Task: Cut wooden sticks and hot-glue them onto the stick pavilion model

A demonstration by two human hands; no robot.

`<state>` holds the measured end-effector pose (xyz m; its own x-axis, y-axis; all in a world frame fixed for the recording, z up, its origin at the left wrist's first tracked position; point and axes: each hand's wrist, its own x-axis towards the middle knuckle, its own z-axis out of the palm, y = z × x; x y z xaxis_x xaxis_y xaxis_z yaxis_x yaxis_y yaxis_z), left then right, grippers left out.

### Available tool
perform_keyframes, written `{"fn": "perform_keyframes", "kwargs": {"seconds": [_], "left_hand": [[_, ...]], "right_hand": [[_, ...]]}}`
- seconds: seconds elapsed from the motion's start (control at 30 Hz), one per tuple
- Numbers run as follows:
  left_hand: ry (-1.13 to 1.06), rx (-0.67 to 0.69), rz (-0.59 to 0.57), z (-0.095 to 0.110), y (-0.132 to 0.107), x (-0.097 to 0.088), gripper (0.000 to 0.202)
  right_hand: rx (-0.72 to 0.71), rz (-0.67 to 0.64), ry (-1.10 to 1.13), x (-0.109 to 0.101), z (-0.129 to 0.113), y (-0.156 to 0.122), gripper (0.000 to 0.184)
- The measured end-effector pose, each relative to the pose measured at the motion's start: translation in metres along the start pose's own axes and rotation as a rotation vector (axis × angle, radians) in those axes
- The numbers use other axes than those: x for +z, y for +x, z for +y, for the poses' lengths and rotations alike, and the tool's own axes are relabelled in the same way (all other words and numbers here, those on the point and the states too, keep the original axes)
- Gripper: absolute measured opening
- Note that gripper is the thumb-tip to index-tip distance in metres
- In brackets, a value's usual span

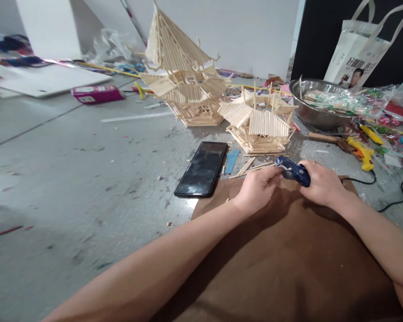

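Note:
My right hand [322,184] is closed around a small dark blue cutting tool [293,170] held over a brown cardboard sheet [289,259]. My left hand [258,187] is pinched at the tool's front end; what its fingertips hold is too small to make out. Loose thin wooden sticks [251,166] lie on the floor just beyond my hands. A small stick-built pavilion model [259,124] stands behind them, and a taller stick-built pagoda model [181,71] stands further back to the left.
A black phone [202,169] lies face up left of the cardboard. A steel bowl [310,114] with bagged sticks sits at the right, beside a yellow glue gun [362,153] with a black cord. A pink box [96,94], white boards and a tote bag [359,49] lie around the grey floor.

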<state>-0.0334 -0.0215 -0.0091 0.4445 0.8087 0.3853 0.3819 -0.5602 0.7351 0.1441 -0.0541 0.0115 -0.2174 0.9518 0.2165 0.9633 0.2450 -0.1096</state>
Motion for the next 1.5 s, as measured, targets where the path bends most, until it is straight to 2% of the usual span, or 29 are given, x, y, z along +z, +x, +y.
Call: {"fn": "perform_keyframes", "kwargs": {"seconds": [0.13, 0.23, 0.37, 0.43, 0.5, 0.67, 0.87, 0.93, 1.0, 1.07, 1.17, 1.23, 1.3, 1.5], "left_hand": [[-0.019, 0.006, -0.010, -0.001, 0.000, 0.001, 0.027], [-0.125, -0.017, -0.038, 0.000, 0.001, 0.000, 0.025], [-0.318, -0.070, -0.157, 0.000, 0.005, -0.002, 0.023], [-0.333, -0.070, -0.192, -0.001, 0.006, -0.004, 0.023], [-0.228, -0.029, -0.154, -0.001, 0.006, -0.004, 0.020], [0.129, 0.105, 0.039, 0.001, 0.001, -0.003, 0.016], [0.306, 0.416, 0.129, -0.013, 0.003, -0.005, 0.027], [0.310, 0.447, 0.116, -0.016, 0.005, -0.006, 0.030], [0.252, 0.391, 0.096, -0.016, 0.006, -0.006, 0.028], [0.108, 0.245, 0.037, -0.013, 0.006, -0.005, 0.027], [-0.230, -0.032, -0.147, -0.008, 0.006, -0.003, 0.030], [-0.375, -0.128, -0.228, -0.006, 0.007, -0.003, 0.030], [-0.373, -0.115, -0.234, -0.006, 0.008, -0.004, 0.028], [-0.178, 0.047, -0.231, -0.007, 0.009, -0.009, 0.022]], "right_hand": [[-0.009, -0.002, 0.022, 0.001, 0.002, 0.000, 0.033], [-0.004, -0.019, 0.046, 0.001, 0.002, 0.000, 0.035], [-0.034, -0.030, 0.104, -0.001, 0.004, 0.001, 0.034], [-0.050, -0.029, 0.127, -0.002, 0.004, 0.001, 0.034], [-0.034, -0.029, 0.129, -0.003, 0.001, 0.001, 0.033], [0.059, -0.028, 0.088, -0.008, -0.009, -0.002, 0.031], [-0.043, -0.060, 0.138, -0.007, -0.010, -0.003, 0.038], [-0.075, -0.060, 0.153, -0.006, -0.009, -0.003, 0.041], [-0.084, -0.054, 0.169, -0.004, -0.008, -0.002, 0.041], [-0.087, -0.048, 0.185, -0.003, -0.007, -0.002, 0.040], [-0.100, -0.040, 0.186, -0.002, -0.005, -0.001, 0.034], [-0.094, -0.035, 0.177, -0.003, -0.004, 0.000, 0.032], [-0.078, -0.042, 0.173, -0.003, -0.004, 0.000, 0.031], [-0.042, -0.055, 0.156, -0.003, -0.003, -0.001, 0.030]]}}
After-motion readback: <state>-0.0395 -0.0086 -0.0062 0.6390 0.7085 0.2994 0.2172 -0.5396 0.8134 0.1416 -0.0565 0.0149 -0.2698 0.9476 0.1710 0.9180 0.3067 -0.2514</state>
